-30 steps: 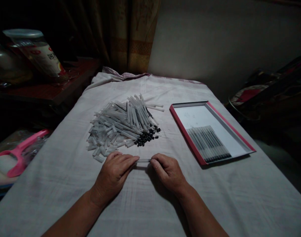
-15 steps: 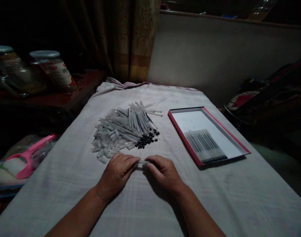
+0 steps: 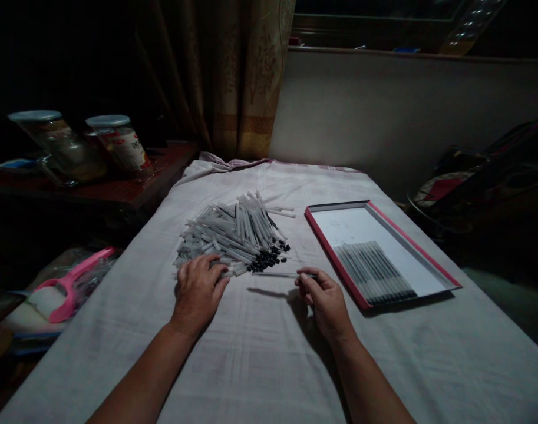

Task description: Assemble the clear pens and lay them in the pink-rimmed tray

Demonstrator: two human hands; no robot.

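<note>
My right hand pinches one end of a slim grey pen, which points left just above the cloth. My left hand lies at the near-left edge of a pile of translucent pen parts, fingers bent over the short clear pieces and thumb apart. Its fingertips touch or nearly touch the pieces; I see nothing held in it. Small black plugs are heaped at the pile's right front. To the right, a shallow red-edged box holds a row of pens with dark ends towards me.
A pale checked cloth covers the table. Jars and a glass mug stand on a dark red side table. A pink-handled object is at the lower left. Behind are a curtain and a wall.
My hands have parted from the pen they both held. The right has moved right with the pen; the left has gone left and forward to the pile. The view has tilted up slightly.
</note>
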